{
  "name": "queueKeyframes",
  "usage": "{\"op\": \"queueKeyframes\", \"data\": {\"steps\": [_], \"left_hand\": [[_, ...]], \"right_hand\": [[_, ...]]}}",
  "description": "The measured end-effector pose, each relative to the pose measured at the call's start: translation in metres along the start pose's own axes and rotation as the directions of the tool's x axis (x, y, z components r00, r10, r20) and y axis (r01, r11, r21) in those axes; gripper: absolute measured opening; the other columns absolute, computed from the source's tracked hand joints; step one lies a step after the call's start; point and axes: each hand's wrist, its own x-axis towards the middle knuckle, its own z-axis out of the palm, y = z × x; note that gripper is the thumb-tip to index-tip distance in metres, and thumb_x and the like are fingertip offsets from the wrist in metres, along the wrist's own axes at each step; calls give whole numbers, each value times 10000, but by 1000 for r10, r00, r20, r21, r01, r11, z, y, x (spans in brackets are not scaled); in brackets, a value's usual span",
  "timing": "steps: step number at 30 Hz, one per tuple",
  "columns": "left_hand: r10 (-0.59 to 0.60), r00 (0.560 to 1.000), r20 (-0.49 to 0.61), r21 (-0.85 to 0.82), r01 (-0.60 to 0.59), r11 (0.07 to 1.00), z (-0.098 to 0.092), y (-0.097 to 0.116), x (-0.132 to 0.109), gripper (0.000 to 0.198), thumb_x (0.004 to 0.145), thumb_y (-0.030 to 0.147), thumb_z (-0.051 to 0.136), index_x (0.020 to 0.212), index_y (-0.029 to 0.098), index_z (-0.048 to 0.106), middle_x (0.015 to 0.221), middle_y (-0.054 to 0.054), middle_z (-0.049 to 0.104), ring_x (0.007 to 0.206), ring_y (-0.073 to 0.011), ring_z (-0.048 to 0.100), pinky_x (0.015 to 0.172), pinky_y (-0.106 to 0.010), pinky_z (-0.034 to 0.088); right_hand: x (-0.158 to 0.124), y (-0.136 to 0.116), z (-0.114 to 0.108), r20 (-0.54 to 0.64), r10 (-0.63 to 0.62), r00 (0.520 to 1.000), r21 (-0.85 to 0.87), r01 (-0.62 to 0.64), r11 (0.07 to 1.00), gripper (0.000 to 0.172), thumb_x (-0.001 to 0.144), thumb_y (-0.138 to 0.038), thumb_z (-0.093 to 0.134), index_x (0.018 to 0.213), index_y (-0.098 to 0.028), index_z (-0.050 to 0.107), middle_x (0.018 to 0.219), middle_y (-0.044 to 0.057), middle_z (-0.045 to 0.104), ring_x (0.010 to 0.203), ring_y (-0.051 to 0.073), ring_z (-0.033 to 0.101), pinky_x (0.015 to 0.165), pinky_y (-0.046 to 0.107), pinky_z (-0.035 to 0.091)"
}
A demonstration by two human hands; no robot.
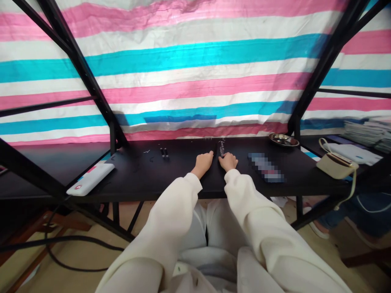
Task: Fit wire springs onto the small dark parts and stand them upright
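Both my arms in cream sleeves reach out over a black table [171, 179]. My left hand [203, 161] rests near the table's middle with its fingers curled, and what they hold is too small to make out. My right hand [228, 160] sits close beside it, fingers pinched around a small glinting object [221, 147] that I cannot name. The two hands are almost touching.
A metal dish [284, 140] stands at the back right. A white power bank [91, 179] lies at the left edge, a cream bag [336, 165] at the right. Small dark pieces [164, 152] lie behind my left hand. Black frame bars and a striped tarp enclose the table.
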Motion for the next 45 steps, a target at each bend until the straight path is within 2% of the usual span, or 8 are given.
{"op": "queueKeyframes", "data": {"steps": [8,15,18,20,25,35,41,45], "left_hand": [[-242,957,-157,-277,193,941,-7,-35,-18,281,850,374,441,1029,220,593,713,-36,634,713,-171,598,635,-237,372],[-300,934,-192,-525,161,836,-6,-61,-32,258,777,370,529,908,179,643,516,33,516,524,-101,499,568,-207,354],[-345,914,-212,-644,135,753,-8,-62,-32,254,743,369,565,855,156,646,461,49,469,470,-86,461,551,-207,359],[-374,911,-174,-740,129,660,-10,-60,-32,278,726,385,579,849,144,641,436,57,449,428,-78,437,510,-205,355],[-362,931,-41,-873,143,466,-13,-56,-32,354,696,432,603,874,127,626,413,65,433,331,-62,367,374,-193,277],[-303,952,-34,-881,115,459,-12,-53,-33,363,686,432,619,872,120,624,414,64,446,320,-53,368,363,-187,274],[-257,962,-90,-851,60,522,-10,-52,-35,354,691,443,609,862,134,633,422,60,461,355,-57,394,417,-189,320],[-240,967,-89,-842,56,537,-11,-52,-36,340,696,435,606,862,139,631,420,61,462,354,-56,389,415,-188,317]], "right_hand": [[2,-1,2,-14,8,1000,-11,-8,1000,256,737,-315,544,907,-150,642,996,149,622,963,291,541,812,420,369],[2,1,1,-5,7,1000,0,-7,1000,206,760,-289,517,854,-166,652,940,129,636,927,263,551,787,385,342],[-1,0,1,4,-82,997,2,82,997,162,766,-282,510,812,-186,632,875,74,645,861,218,556,745,333,325],[-4,-2,2,-11,-249,968,-29,249,968,134,773,-273,506,797,-189,607,847,49,637,834,194,546,717,305,303],[-13,-9,2,-29,-589,808,-176,576,798,109,793,-231,487,751,-167,564,801,65,613,792,182,510,686,294,255],[-18,-11,1,-21,-693,721,-293,658,694,84,780,-184,482,753,-152,554,793,85,599,772,198,482,677,316,236],[-21,-14,0,-41,-728,684,-358,670,650,75,766,-149,482,755,-141,555,774,94,590,745,204,471,675,330,237],[-21,-15,1,-59,-796,603,-309,747,589,111,806,-161,455,765,-151,558,771,77,582,756,197,468,685,322,245]]}}
